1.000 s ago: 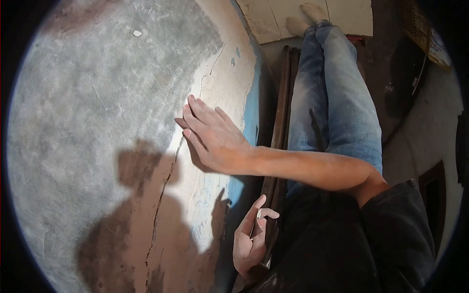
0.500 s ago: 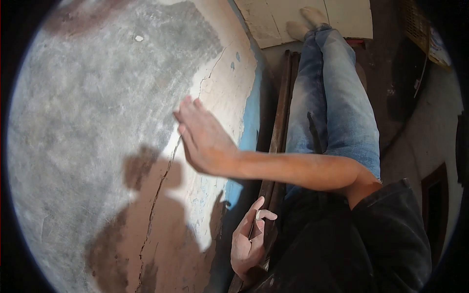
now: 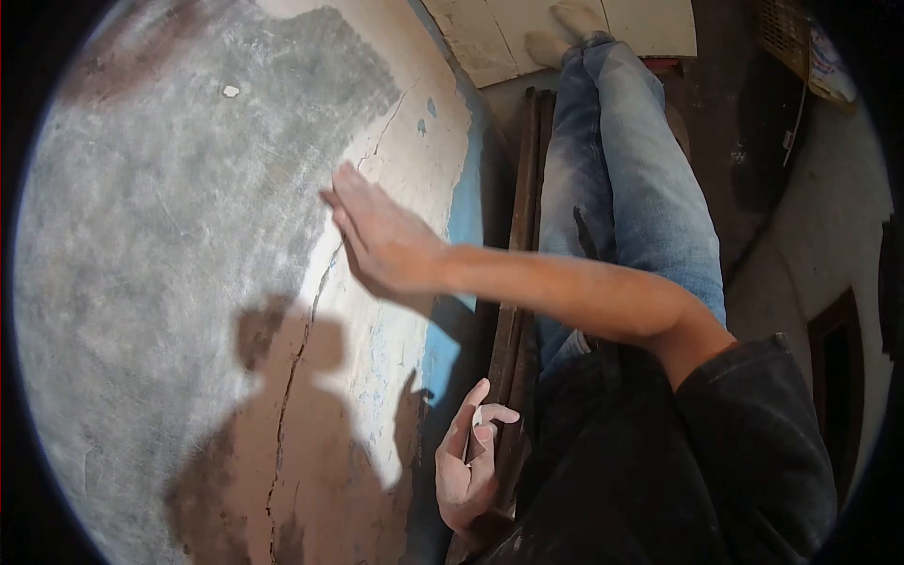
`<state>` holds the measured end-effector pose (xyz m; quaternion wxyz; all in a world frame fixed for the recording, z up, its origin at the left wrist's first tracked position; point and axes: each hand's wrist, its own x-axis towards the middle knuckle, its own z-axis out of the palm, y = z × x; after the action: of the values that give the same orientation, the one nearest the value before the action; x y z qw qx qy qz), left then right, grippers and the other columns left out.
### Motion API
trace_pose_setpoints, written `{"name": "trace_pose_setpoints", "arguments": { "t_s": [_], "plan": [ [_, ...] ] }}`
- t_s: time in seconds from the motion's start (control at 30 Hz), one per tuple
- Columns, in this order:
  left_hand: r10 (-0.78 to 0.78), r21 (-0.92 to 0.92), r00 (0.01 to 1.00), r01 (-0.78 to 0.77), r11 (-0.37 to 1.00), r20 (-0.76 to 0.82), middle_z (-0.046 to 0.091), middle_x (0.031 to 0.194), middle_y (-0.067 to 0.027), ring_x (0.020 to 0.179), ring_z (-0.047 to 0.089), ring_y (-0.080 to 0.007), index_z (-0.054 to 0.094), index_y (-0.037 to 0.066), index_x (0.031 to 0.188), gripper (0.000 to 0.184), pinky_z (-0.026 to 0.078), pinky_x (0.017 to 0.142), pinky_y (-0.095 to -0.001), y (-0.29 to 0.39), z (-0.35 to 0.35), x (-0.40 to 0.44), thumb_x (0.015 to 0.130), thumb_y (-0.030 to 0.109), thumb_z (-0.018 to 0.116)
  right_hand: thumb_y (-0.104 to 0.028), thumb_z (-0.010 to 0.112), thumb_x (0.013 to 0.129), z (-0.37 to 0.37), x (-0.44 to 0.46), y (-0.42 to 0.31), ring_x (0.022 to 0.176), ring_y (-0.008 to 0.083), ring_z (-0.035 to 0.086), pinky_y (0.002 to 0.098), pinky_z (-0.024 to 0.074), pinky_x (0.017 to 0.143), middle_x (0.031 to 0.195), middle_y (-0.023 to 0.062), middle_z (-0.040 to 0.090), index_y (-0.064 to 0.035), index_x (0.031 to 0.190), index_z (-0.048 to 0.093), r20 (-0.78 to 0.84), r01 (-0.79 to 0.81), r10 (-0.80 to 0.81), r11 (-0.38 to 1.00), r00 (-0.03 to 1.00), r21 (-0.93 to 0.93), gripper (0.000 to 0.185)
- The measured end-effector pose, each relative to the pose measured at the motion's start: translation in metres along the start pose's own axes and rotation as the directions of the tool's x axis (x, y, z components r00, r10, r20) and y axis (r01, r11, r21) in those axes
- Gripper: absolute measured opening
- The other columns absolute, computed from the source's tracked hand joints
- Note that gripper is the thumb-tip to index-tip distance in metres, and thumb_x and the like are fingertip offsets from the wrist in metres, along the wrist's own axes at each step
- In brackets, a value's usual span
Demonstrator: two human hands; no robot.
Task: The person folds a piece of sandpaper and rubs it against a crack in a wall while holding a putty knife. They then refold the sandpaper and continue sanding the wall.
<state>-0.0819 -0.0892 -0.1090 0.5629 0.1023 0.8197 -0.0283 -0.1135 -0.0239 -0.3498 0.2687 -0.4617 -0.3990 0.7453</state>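
Flat right hand shifted slightly farther along crack in wall, left of jeans; different stretch now covered, contact blurred. Left hand held apart, half curled near brown rail; grip cannot be told.

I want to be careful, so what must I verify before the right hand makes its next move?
1. Right hand at the crack: ok, over its line on the wall.
2. Right palm empty: cannot tell, hidden.
3. Crack closed: not ok, a dark gap runs through the person's shadow.
4. Left hand clear of the crack: ok, beside the black shirt.
5. Wall evenly lit: not ok, that shadow covers part.
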Motion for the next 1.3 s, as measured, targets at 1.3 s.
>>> {"name": "trace_pose_setpoints", "arguments": {
  "t_s": [1.3],
  "plan": [
    [0.003, -0.011, 1.0, -0.003, 1.0, -0.001, 0.065, 0.092, -0.011, 0.086, 0.057, -0.0144, 0.047, -0.01, 0.13, 0.056, 0.042, 0.083, -0.027, 0.008, -0.003, 0.005, 0.099, 0.037, 0.05, -0.023, 0.028, 0.102, 0.011, 0.015, 0.014, 0.124, 0.0453, 0.043, 0.046, 0.0345, 0.108, 0.131, 0.0356, 0.041, 0.0081, 0.127, 0.044, -0.217, 0.032, -0.041, 0.998, 0.975, -0.045, 0.043]
  ]
}}
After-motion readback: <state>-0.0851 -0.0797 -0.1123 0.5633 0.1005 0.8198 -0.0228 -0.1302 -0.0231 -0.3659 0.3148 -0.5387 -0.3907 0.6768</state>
